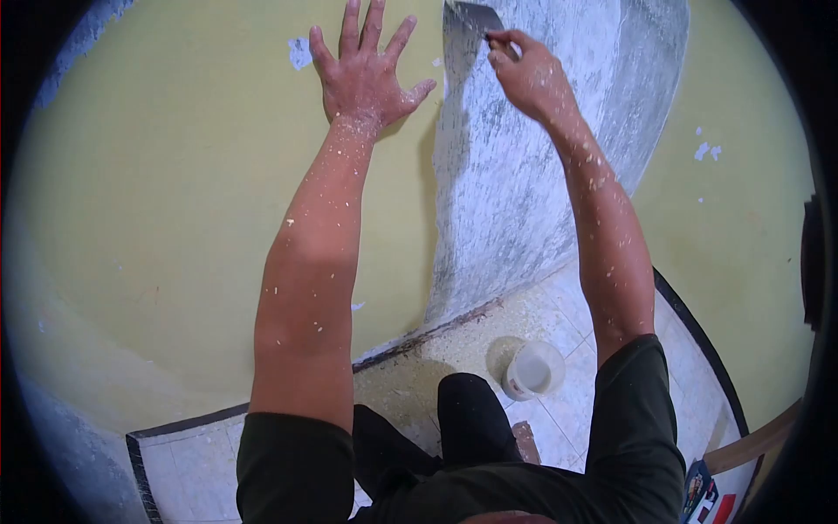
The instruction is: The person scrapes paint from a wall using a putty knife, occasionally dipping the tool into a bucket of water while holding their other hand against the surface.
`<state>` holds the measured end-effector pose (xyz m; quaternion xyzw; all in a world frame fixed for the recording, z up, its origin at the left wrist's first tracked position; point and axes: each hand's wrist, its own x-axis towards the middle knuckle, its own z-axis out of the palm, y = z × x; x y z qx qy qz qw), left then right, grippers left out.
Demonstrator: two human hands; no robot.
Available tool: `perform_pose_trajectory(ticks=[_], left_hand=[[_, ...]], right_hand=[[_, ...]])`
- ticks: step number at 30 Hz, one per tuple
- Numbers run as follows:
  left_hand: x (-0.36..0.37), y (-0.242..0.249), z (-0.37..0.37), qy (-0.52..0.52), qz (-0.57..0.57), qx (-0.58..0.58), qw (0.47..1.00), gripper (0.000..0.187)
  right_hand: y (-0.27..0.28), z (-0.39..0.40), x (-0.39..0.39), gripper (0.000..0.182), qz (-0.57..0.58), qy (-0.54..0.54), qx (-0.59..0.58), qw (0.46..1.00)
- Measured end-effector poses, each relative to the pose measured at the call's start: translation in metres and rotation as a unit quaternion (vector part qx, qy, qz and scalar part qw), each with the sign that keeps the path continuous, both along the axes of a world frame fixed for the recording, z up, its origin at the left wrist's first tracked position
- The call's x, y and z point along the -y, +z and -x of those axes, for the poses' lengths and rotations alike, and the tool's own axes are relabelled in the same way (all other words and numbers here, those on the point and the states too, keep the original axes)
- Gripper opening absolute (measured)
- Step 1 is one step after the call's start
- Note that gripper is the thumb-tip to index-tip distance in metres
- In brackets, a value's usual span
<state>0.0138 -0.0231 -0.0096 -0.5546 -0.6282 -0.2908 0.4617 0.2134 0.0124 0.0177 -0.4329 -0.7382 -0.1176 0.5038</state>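
Observation:
My left hand (362, 79) lies flat on the yellow painted wall (218, 218), its fingers spread wide. In my right hand (531, 77) is a scraper (473, 17) with a broad dark blade, pinched near its handle. The blade rests against the wall at the left border of a bare grey-white strip (524, 175), where the yellow paint is gone. Pale paint flakes dot both forearms and hands. My fingers hide most of the scraper's handle.
A white bucket (534, 370) stands on the tiled floor below the wall. Paint chips cover the floor (463, 349) along the wall's foot. A brick-coloured block (526, 443) lies near my knee. At the lower right are a wooden piece (755, 437) and a colourful package (698, 489).

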Motion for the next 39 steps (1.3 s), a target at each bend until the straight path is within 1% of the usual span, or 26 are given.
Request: perform_pose_trajectory(ticks=[1,3,4,6,7,8,10,11,12,13,15,16,18,19,21,23,24,27,28,30,31,34,35,36,37,39], left_hand=[[-0.002,0.000,0.000,0.001,-0.004,-0.004,1.000,0.089],[-0.003,-0.002,-0.002,0.091,-0.031,-0.048,0.994,0.084],[-0.005,-0.001,0.002,0.092,-0.031,-0.050,0.994,0.084],[0.000,0.002,-0.001,-0.020,-0.007,0.014,1.000,0.089],[-0.001,0.002,-0.002,-0.022,-0.006,0.016,1.000,0.089],[-0.001,0.002,-0.001,-0.015,-0.002,0.005,1.000,0.088],[-0.003,-0.001,0.002,-0.007,-0.001,-0.004,1.000,0.088],[-0.006,-0.002,0.001,0.042,-0.019,-0.027,0.999,0.086],[-0.008,-0.002,0.001,0.091,-0.034,-0.053,0.994,0.085],[-0.012,-0.002,0.002,0.092,-0.036,-0.054,0.994,0.085],[-0.015,-0.004,0.003,0.079,-0.047,-0.045,0.995,0.086],[-0.022,-0.007,0.007,0.077,-0.042,-0.044,0.995,0.086],[-0.034,-0.009,0.016,-0.116,-0.219,-0.069,0.966,0.088],[-0.033,-0.010,0.016,-0.116,-0.220,-0.068,0.966,0.088],[-0.010,-0.002,0.008,-0.028,-0.042,-0.017,0.999,0.088],[-0.007,0.000,0.006,-0.028,-0.033,-0.011,0.999,0.088],[-0.007,0.000,0.006,-0.028,-0.014,-0.004,1.000,0.088],[-0.005,0.000,0.006,-0.028,-0.015,-0.005,0.999,0.088],[-0.005,-0.001,0.004,-0.030,-0.017,-0.005,0.999,0.088],[-0.007,-0.004,0.002,0.102,-0.028,-0.058,0.993,0.085],[-0.008,-0.005,0.004,0.104,-0.031,-0.058,0.992,0.085],[-0.012,-0.005,0.006,0.077,-0.044,-0.050,0.995,0.085],[-0.009,-0.002,0.007,0.018,-0.031,-0.021,0.999,0.086],[-0.006,-0.002,0.006,-0.044,-0.016,0.010,0.999,0.088],[-0.004,-0.004,0.005,-0.047,-0.010,0.013,0.999,0.088],[-0.001,-0.002,0.004,0.004,0.002,-0.006,1.000,0.087]], right_hand=[[0.000,0.000,-0.004,0.035,-0.004,0.001,-0.004,1.000],[0.009,0.008,0.001,0.035,-0.044,-0.012,0.006,0.999],[0.025,0.010,0.000,0.035,-0.025,-0.022,0.003,0.999],[0.037,0.003,0.009,0.036,-0.002,-0.008,0.011,1.000],[0.041,0.002,0.010,0.036,0.012,0.012,0.025,1.000],[0.031,-0.005,-0.012,0.037,-0.011,-0.005,0.019,1.000],[0.009,-0.003,-0.006,0.038,-0.008,-0.014,0.016,1.000],[0.005,-0.001,-0.003,0.038,-0.006,-0.020,0.008,1.000],[0.010,0.002,-0.004,0.038,-0.026,-0.027,0.014,0.999],[0.022,0.005,-0.008,0.038,-0.028,-0.026,0.012,0.999],[0.049,0.014,-0.004,0.036,0.031,-0.004,0.016,0.999],[0.046,0.012,-0.003,0.036,-0.011,0.003,0.006,1.000],[0.024,0.001,0.000,0.039,-0.005,0.008,0.004,1.000],[0.013,-0.001,0.000,0.041,-0.006,0.016,-0.001,1.000],[0.009,0.003,0.000,0.042,-0.007,0.007,-0.002,1.000],[0.030,0.013,-0.004,0.042,-0.016,0.010,-0.039,0.999],[0.045,0.016,-0.017,0.036,-0.032,0.009,-0.003,0.999],[0.029,-0.002,-0.020,0.040,0.022,0.061,-0.034,0.997],[0.012,-0.007,-0.010,0.040,0.054,0.036,-0.033,0.997],[-0.007,-0.009,-0.010,0.039,0.024,0.015,-0.014,1.000],[-0.008,-0.006,-0.009,0.038,0.024,0.013,-0.023,0.999],[0.039,0.011,-0.015,0.035,-0.026,0.033,-0.032,0.999],[0.046,0.009,-0.018,0.033,-0.001,0.034,-0.023,0.999],[0.039,0.004,-0.017,0.034,-0.004,0.054,-0.023,0.998],[0.029,-0.003,-0.013,0.034,-0.007,0.072,-0.021,0.997],[-0.004,-0.009,-0.009,0.035,-0.011,0.021,0.021,1.000]])
